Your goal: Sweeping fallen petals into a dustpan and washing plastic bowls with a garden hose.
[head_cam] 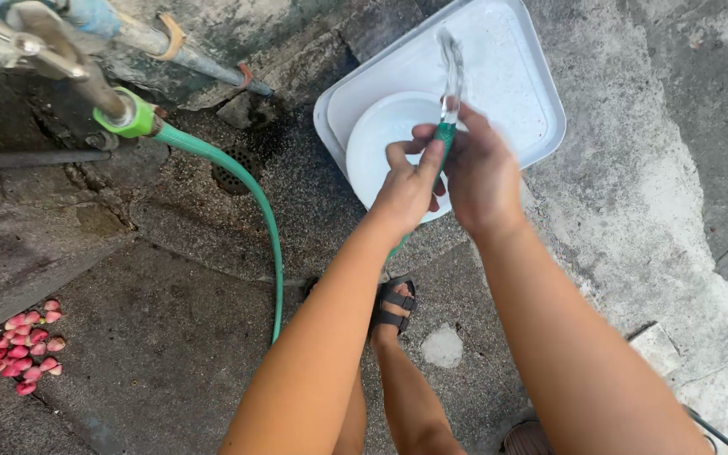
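One green hose (pixel 250 190) runs from one tap (pixel 40 42) to both hands. Left hand (pixel 406 190) and right hand (pixel 480 173) clasp its nozzle end, fingers wrapped tight, water jetting over one white bowl (pixel 372 147) standing in one square white basin (pixel 516 76). One sandalled foot (pixel 393 305) below.

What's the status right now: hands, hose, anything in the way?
Left hand and right hand both grip the green hose end, water spraying up. White bowl in white tray just beyond. Nothing blocking.
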